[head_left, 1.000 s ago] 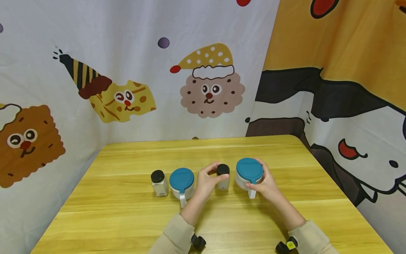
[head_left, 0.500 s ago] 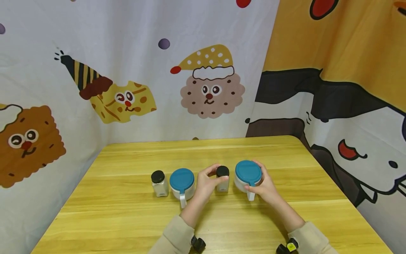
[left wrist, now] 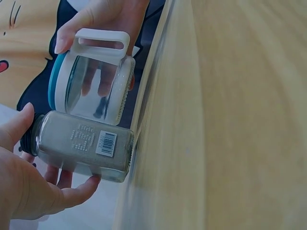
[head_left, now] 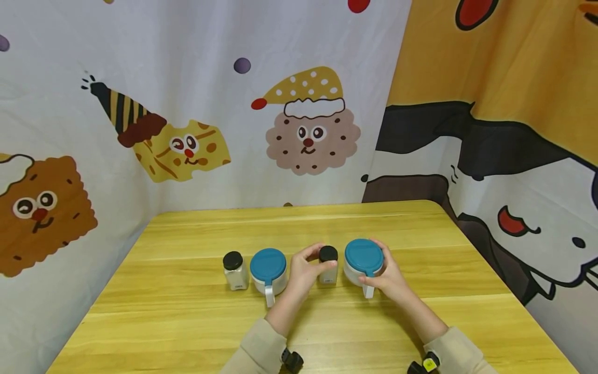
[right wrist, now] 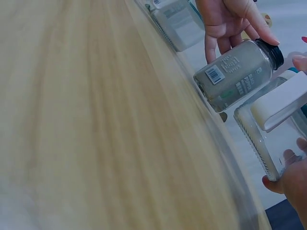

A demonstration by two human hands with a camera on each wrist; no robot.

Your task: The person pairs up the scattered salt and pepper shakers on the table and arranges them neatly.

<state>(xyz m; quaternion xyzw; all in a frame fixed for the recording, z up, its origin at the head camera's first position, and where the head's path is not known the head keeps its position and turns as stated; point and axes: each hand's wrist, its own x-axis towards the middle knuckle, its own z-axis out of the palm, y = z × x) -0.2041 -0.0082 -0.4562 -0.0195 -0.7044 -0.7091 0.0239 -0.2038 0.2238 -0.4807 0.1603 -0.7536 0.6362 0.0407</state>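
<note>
My left hand [head_left: 303,267] grips a square glass jar [head_left: 328,275] with a black lid. In the left wrist view its thumb is at the lid, and the fingers lie along the side of the jar [left wrist: 86,141], which bears a barcode label. To the right, my right hand [head_left: 390,272] holds a clear glass canister [head_left: 353,274] with a blue lid and a white handle, thumb near the handle and fingers round the far side. The canister stands upright close beside the jar. In the right wrist view, the canister's white handle [right wrist: 280,103] faces the camera.
On the wooden table [head_left: 187,332], left of my left hand, stands a second blue-lidded canister [head_left: 268,265] with its handle toward me. Beside that is another black-lidded jar [head_left: 235,275]. A printed cartoon curtain [head_left: 196,52] hangs behind the table.
My right hand has brought its canister slightly toward me and to the left, nearer the jar. My left hand keeps its hold and has hardly moved.
</note>
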